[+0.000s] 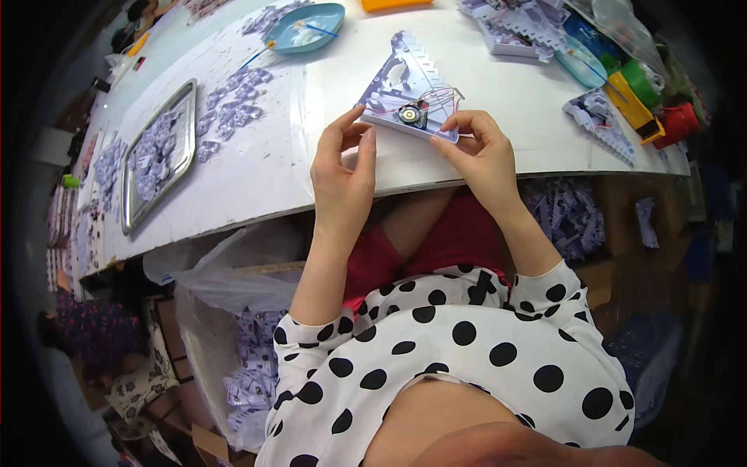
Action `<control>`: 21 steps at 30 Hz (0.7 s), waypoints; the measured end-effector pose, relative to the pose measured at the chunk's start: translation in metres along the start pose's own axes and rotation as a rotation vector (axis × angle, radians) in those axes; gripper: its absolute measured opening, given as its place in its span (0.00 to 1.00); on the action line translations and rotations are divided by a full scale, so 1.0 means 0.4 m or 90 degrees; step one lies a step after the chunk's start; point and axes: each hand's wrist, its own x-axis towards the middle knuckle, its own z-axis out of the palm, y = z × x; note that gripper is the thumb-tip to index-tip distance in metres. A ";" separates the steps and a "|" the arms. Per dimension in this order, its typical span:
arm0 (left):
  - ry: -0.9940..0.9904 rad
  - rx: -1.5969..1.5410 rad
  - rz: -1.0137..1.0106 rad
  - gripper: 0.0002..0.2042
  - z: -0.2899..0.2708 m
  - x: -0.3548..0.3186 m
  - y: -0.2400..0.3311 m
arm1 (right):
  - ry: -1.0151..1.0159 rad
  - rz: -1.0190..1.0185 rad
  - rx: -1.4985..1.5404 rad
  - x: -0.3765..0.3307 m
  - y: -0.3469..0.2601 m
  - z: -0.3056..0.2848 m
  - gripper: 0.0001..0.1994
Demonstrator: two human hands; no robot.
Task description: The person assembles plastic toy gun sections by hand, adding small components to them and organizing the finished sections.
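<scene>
Pale lilac plastic is forming the shell (406, 87), a toothed, roughly triangular half that is lying open side up on the white table (272, 167), near its front edge and between the two hands. Inside, a round speaker (409, 114) is sitting close to the near wall, and thin wires (445, 95) are looping up and over the right side.

The right hand (484, 159) is pinching the shell's near right corner between thumb and fingers; whether a wire is also being caught there, I cannot tell. The left hand (342, 167) is resting at the opposite corner with thumb and forefinger parted, the forefinger appearing to be touching the edge but not clamping it.

The step in hand is seemingly the settling of speaker and wiring inside the shell. The next move would be calling for a steady hold on the left corner and a light fingertip touch on the loose wires, since they are standing above the wall.

To the left, a metal tray (192, 124) is holding small lilac parts (158, 152), and beyond, a blue bowl (327, 14) is standing well apart from the work
</scene>
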 end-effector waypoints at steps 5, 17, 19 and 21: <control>-0.002 0.184 0.112 0.08 -0.040 0.036 0.018 | -0.025 -0.067 -0.147 -0.042 -0.037 0.029 0.10; -0.074 0.169 0.078 0.12 -0.072 0.088 0.011 | -0.151 -0.320 -0.324 -0.128 -0.070 0.093 0.25; -0.117 0.206 0.033 0.15 -0.095 0.082 0.022 | -0.134 -0.293 -0.246 -0.112 -0.060 0.082 0.22; -0.123 0.260 0.042 0.15 -0.104 0.073 0.023 | -0.069 -0.327 -0.256 -0.067 -0.053 0.065 0.18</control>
